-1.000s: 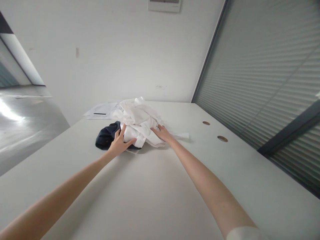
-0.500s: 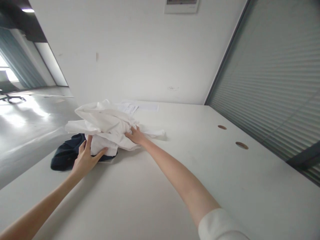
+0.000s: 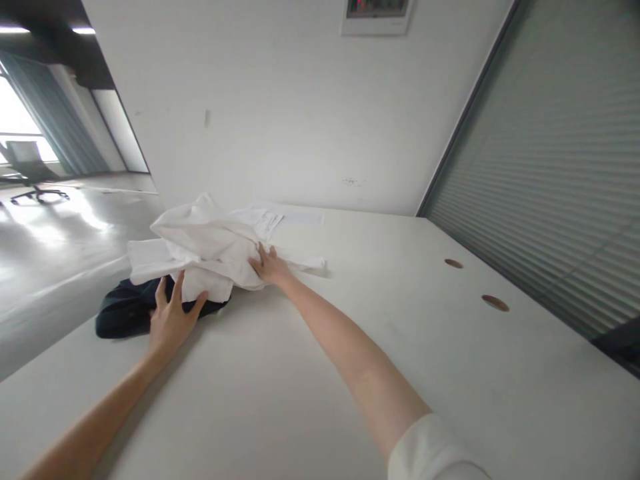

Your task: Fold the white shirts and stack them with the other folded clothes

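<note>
A crumpled white cloth garment [image 3: 210,233] lies in a heap at the left of the white table. Beneath its near left side is a dark navy cloth [image 3: 125,312]. My left hand [image 3: 173,317] rests against the front of the pile with its fingers spread, touching the navy and white cloth. On the right edge of the white garment lies my right hand [image 3: 271,265], fingers apart. A narrow white strip of cloth [image 3: 305,261] reaches out to the right beyond it.
Papers [image 3: 267,220] lie behind the garment near the wall. Two oval holes [image 3: 454,263] [image 3: 495,303] pierce the white table [image 3: 360,373] at the right, beside a window with blinds [image 3: 565,167]. An office chair [image 3: 33,170] stands on the floor far left.
The view has shifted slightly. The fingers of my left hand have spread wider at the pile's front, and the near edge of the white garment has drawn back a little.
</note>
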`<action>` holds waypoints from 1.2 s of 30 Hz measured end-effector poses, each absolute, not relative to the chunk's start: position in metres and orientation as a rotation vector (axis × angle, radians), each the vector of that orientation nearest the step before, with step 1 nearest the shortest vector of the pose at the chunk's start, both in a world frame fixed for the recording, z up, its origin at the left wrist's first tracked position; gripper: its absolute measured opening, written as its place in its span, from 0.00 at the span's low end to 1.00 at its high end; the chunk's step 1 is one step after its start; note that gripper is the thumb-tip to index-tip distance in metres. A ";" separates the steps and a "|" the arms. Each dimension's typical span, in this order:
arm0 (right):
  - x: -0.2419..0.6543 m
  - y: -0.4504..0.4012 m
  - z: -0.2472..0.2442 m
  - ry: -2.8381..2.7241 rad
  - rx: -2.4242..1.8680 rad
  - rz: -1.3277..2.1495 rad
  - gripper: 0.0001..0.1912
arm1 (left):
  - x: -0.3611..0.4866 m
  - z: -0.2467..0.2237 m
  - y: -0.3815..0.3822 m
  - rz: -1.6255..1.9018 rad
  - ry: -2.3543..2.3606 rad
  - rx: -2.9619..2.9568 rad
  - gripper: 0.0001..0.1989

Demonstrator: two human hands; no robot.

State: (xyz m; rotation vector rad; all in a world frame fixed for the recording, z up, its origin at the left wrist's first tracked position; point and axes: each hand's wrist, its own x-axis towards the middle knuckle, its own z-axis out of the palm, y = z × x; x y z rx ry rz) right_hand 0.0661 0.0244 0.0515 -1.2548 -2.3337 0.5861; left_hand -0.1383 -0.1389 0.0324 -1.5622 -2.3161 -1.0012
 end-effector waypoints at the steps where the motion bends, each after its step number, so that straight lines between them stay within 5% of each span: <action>1: 0.077 0.018 0.049 -2.302 -1.254 0.522 0.38 | -0.139 0.033 -0.140 -1.023 -2.316 -1.560 0.39; 12: 0.253 -0.069 0.040 -2.295 -1.435 0.050 0.16 | -0.140 0.044 -0.155 -0.973 -2.067 -1.327 0.28; 15: 0.299 -0.098 0.041 -2.251 -1.507 0.034 0.15 | -0.137 0.051 -0.161 -0.972 -1.957 -1.465 0.21; 25: 0.388 -0.222 0.033 -2.034 -1.642 0.212 0.17 | -0.046 0.042 -0.188 -0.936 -1.444 -2.796 0.22; 36: 0.395 -0.269 0.023 -2.091 -1.622 0.291 0.15 | 0.059 0.017 -0.217 -0.549 -1.234 -2.964 0.18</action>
